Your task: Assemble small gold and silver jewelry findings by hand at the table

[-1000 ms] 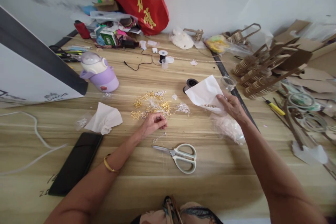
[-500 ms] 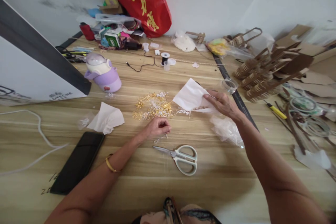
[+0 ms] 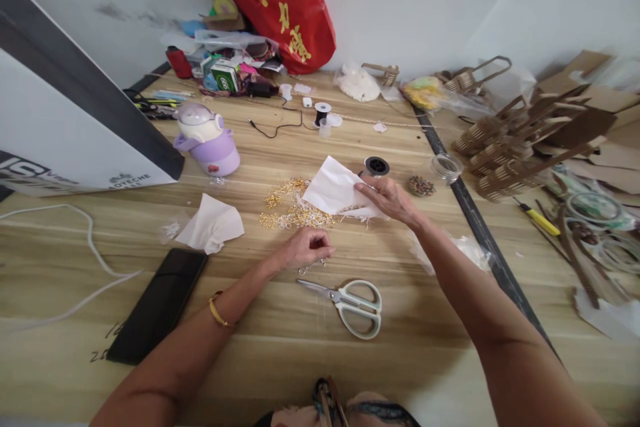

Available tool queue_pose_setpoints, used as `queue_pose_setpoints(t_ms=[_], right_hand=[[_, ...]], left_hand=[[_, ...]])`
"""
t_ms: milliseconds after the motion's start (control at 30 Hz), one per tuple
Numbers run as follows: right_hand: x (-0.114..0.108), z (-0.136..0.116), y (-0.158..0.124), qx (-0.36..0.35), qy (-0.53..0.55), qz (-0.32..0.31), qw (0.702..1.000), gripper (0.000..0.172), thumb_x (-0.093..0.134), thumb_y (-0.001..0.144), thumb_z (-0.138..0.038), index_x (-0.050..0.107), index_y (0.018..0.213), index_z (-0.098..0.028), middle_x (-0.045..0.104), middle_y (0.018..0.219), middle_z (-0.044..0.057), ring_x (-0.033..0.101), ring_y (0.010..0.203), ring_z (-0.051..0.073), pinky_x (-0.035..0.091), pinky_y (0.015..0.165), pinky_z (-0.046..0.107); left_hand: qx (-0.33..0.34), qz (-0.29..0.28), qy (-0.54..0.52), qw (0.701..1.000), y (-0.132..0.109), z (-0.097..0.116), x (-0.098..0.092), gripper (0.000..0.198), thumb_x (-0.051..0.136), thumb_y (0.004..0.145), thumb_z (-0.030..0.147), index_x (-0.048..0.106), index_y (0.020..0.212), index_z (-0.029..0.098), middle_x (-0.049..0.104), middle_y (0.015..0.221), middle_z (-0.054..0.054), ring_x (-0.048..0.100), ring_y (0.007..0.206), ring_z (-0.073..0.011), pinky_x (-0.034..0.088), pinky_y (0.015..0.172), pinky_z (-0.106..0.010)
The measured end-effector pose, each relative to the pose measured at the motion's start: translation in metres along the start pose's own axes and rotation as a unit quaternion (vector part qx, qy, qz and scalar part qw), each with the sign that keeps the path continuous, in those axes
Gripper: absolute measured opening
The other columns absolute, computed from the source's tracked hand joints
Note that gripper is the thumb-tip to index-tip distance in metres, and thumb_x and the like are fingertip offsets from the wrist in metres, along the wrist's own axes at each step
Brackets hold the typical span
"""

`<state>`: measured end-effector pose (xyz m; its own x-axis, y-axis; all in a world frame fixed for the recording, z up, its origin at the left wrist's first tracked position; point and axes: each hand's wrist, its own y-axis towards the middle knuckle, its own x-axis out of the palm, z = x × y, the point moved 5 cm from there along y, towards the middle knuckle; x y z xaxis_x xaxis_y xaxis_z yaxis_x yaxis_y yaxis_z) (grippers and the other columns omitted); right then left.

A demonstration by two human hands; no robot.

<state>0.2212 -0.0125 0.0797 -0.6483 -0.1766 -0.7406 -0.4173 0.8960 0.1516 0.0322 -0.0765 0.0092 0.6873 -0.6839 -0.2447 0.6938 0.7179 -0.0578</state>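
We saw one sheet of smooth white paper (image 3: 330,190) tilted over the middle of the table, partly covering a loose heap of gold and silver metal findings (image 3: 275,219), too many and too small to count. Our right hand (image 3: 390,199) grasped the sheet by its right side, thumb and fingers pinching it; a line of tiny beadlike pieces (image 3: 354,207) showed along its lower part. Our left hand (image 3: 309,247) lay just below the heap with fingers curled in, and we could not tell whether they held anything. Touching or just beside it was one short silver chain (image 3: 311,268) with a ring at its end. Nearer us lay one pair of scissors (image 3: 345,300), steel blades together, with two pale looped handles. To the right were one rounded cluster of multicoloured beads (image 3: 421,185), one clear round container (image 3: 447,168) and one crinkled plastic bag (image 3: 467,253). To the left we had a second, crumpled white sheet (image 3: 211,223) and one flat black phone (image 3: 157,307), all on the streaked wood-grain table (image 3: 260,373).
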Motion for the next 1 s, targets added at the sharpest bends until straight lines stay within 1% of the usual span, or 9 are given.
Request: queue_pose_setpoints(t_ms=[200, 333, 467, 600, 733, 867, 1000], right_hand=[[0.0, 0.003, 0.001, -0.002, -0.008, 0.005, 1.0, 0.042, 0.038, 0.094, -0.051, 0.049, 0.069, -0.019, 0.042, 0.06, -0.003, 0.04, 0.056, 0.011, 0.032, 0.054, 0.024], [-0.007, 0.007, 0.0, 0.008, -0.023, 0.02, 1.0, 0.042, 0.039, 0.093, -0.052, 0.05, 0.07, -0.018, 0.04, 0.059, -0.003, 0.037, 0.055, 0.01, 0.029, 0.052, 0.023], [-0.015, 0.009, -0.002, 0.023, -0.039, 0.042, 0.998, 0.043, 0.04, 0.092, -0.052, 0.047, 0.068, -0.018, 0.035, 0.059, -0.004, 0.033, 0.055, 0.009, 0.025, 0.052, 0.023], [-0.019, 0.008, -0.003, 0.017, -0.06, 0.049, 0.997, 0.041, 0.039, 0.093, -0.05, 0.046, 0.069, -0.018, 0.035, 0.059, -0.004, 0.034, 0.055, 0.009, 0.024, 0.052, 0.023], [-0.018, 0.008, -0.001, 0.012, -0.095, 0.049, 0.994, 0.04, 0.039, 0.094, -0.047, 0.045, 0.067, -0.018, 0.036, 0.057, -0.004, 0.034, 0.054, 0.009, 0.025, 0.054, 0.023], [-0.014, 0.009, 0.002, 0.013, -0.12, 0.038, 0.992, 0.037, 0.039, 0.095, -0.045, 0.049, 0.072, -0.018, 0.04, 0.059, -0.003, 0.035, 0.055, 0.01, 0.027, 0.055, 0.023], [-0.008, 0.005, 0.01, -0.005, -0.142, 0.022, 0.99, 0.035, 0.038, 0.095, -0.043, 0.052, 0.074, -0.018, 0.04, 0.058, -0.003, 0.035, 0.056, 0.011, 0.028, 0.057, 0.024]], left_hand=[[0.004, 0.002, 0.006, 1.0, 0.0, 0.001, 0.0, 0.023, 0.06, 0.08, 0.031, 0.06, 0.069, 0.011, 0.064, 0.065, -0.004, 0.053, 0.058, -0.0107, 0.04, 0.056, -0.022], [0.009, 0.006, 0.007, 1.0, -0.001, 0.0, 0.0, 0.024, 0.06, 0.08, 0.032, 0.06, 0.07, 0.01, 0.062, 0.065, -0.003, 0.052, 0.058, -0.0101, 0.04, 0.056, -0.021], [0.016, 0.027, 0.016, 0.999, -0.001, 0.001, -0.003, 0.023, 0.061, 0.08, 0.031, 0.06, 0.069, 0.011, 0.059, 0.064, -0.001, 0.05, 0.058, -0.009, 0.039, 0.055, -0.02], [0.019, 0.033, 0.021, 0.999, 0.0, 0.001, -0.004, 0.022, 0.061, 0.08, 0.03, 0.06, 0.071, 0.011, 0.061, 0.066, -0.002, 0.052, 0.06, -0.0097, 0.041, 0.057, -0.02], [0.019, 0.034, 0.02, 0.999, 0.001, -0.002, -0.003, 0.022, 0.061, 0.079, 0.03, 0.06, 0.07, 0.011, 0.061, 0.066, -0.002, 0.053, 0.06, -0.0098, 0.041, 0.057, -0.02], [0.023, 0.034, 0.02, 0.999, 0.001, -0.003, -0.003, 0.021, 0.061, 0.079, 0.03, 0.06, 0.07, 0.011, 0.061, 0.065, -0.002, 0.053, 0.06, -0.0097, 0.041, 0.057, -0.02], [0.022, 0.031, 0.016, 0.999, 0.002, -0.005, -0.003, 0.022, 0.061, 0.079, 0.03, 0.06, 0.07, 0.011, 0.061, 0.066, -0.003, 0.053, 0.06, -0.0101, 0.041, 0.057, -0.021]])
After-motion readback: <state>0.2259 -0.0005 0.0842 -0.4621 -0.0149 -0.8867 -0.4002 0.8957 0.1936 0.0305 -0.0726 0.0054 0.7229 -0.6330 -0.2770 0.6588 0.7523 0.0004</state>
